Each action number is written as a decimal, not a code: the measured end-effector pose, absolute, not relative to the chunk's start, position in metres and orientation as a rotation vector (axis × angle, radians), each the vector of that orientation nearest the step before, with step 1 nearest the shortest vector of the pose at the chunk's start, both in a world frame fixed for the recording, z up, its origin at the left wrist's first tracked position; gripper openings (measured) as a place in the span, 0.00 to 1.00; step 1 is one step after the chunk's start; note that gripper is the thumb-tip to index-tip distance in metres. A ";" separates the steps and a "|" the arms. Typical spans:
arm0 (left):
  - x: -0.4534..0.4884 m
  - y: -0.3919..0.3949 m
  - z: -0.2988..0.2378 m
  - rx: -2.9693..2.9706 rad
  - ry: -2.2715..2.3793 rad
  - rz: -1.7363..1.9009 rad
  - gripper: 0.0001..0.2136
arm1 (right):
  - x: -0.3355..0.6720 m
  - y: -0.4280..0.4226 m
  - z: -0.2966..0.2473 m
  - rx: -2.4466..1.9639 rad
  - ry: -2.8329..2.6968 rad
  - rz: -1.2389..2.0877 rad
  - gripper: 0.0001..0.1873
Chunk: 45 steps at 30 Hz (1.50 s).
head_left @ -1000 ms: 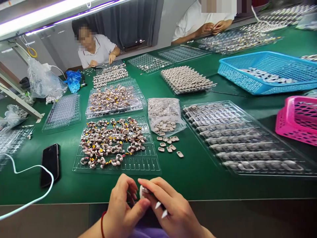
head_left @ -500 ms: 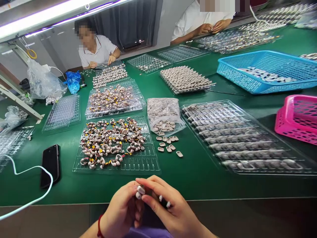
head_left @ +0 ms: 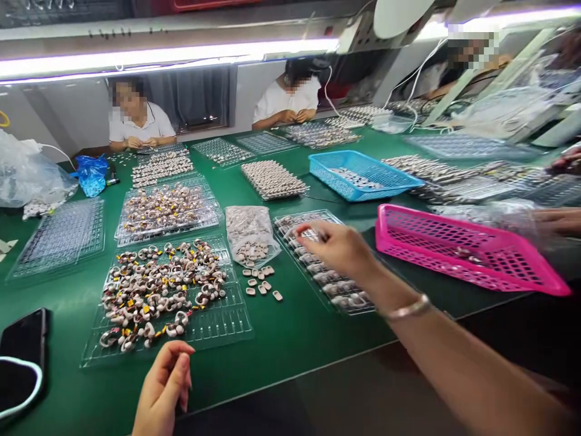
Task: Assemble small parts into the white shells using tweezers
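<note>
My left hand (head_left: 166, 384) is at the table's near edge, fingers curled and thumb against them. No object shows in it, but the inside of the grip is hidden. Just beyond lies a clear tray (head_left: 220, 327) heaped with white ear-hook earphone parts (head_left: 163, 284) with yellow bits. My right hand (head_left: 338, 248), a silver band on its wrist, reaches over another clear tray (head_left: 318, 293) filled with rows of greyish-white ear-hook pieces. Its fingertips are pinched and blurred over the tray's far part; what they hold, if anything, I cannot make out.
Small oval caps (head_left: 262, 287) lie by a plastic bag (head_left: 247, 227) of the same. A pink basket (head_left: 454, 269) and a blue basket (head_left: 363, 191) stand right. A phone (head_left: 22, 345) with a white cable is at left. Another person's hand (head_left: 560, 221) is at far right.
My hands, together around a small white piece before, are now apart. The right has reached out over the tray at right; the left stays near the edge. The view has turned right.
</note>
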<state>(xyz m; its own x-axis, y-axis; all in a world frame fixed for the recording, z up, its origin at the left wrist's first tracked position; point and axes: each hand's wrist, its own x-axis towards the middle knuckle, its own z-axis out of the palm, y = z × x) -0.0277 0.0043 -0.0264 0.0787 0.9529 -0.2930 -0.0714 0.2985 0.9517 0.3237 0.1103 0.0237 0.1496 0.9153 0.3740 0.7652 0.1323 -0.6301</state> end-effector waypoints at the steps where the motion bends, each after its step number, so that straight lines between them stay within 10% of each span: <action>1: -0.029 0.005 -0.028 0.957 1.242 0.992 0.20 | 0.344 0.131 0.023 -1.734 -1.602 0.198 0.13; 12: -0.029 0.002 -0.031 0.934 1.262 1.053 0.19 | 0.396 0.204 -0.003 -2.069 -1.730 0.262 0.10; 33: -0.031 -0.007 -0.032 1.152 1.247 0.970 0.17 | 0.202 0.127 0.004 -1.296 -2.663 0.509 0.12; 45: 0.010 0.073 0.010 2.636 1.538 0.323 0.16 | 0.212 0.086 -0.001 -1.251 -2.034 0.922 0.12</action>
<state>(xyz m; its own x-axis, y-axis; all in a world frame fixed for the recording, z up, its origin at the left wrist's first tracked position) 0.0102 0.0729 0.0101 0.4763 0.8674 0.1439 0.8522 -0.4957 0.1676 0.2123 0.0859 -0.0007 -0.3975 0.9106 0.1135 0.5147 0.3236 -0.7939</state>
